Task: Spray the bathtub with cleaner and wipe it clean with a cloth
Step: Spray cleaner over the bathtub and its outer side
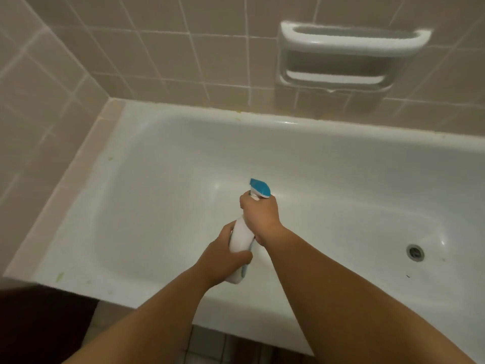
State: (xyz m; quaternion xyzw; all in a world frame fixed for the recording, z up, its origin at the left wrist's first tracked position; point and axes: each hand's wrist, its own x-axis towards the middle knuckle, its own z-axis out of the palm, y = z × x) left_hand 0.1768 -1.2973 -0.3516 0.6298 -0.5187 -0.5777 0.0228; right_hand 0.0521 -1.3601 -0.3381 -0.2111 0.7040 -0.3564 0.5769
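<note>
Spray bottle (242,237) over bathtub (157,164) — both hands' grip; nozzle forward.

Beige tiled walls (131,61), recessed white soap dish (338,61).

A home bathroom: a white bathtub (183,143) with a drain (415,252), beige tiled walls (147,56) and a soap holder (343,59) above the tub.
</note>
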